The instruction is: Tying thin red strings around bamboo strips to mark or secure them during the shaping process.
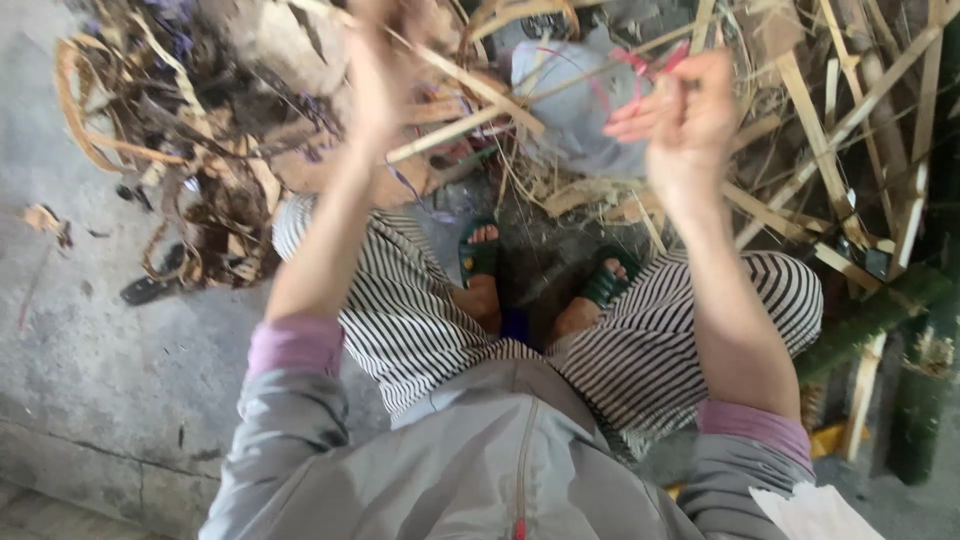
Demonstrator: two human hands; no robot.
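Closest to the camera, a grey zip-front jacket (500, 460) fills the bottom of the view, its sleeves pushed back over mauve cuffs (295, 345). Just past it, knees in black-and-white striped trousers (400, 300) are drawn up in a squat, and between them two feet in dark green sandals (480, 260) sit on the grey concrete floor (100, 350).

Both bare forearms rise from there. The right hand (685, 120) is up high, fingers curled into a loose fist and pinching a pink plastic strap (640, 65) that loops away from the knuckles toward the left and up. The left hand (375, 75) is raised too, but it is badly motion-blurred; it looks closed around a pale bamboo strip (455, 125) that runs slantwise out from under it toward the right, though the grip itself I cannot make out for sure.

Between the two hands, and just beyond them, sits a pale grey bundle (575, 100), with the pink strap crossing over its top.

Farther out, a tangle of dry brown strips and shavings (190, 150) heaps up at the left, and at the right a stack of split bamboo slats (850, 130) leans in crisscross. A green bamboo pole (880, 315) lies at the right edge.
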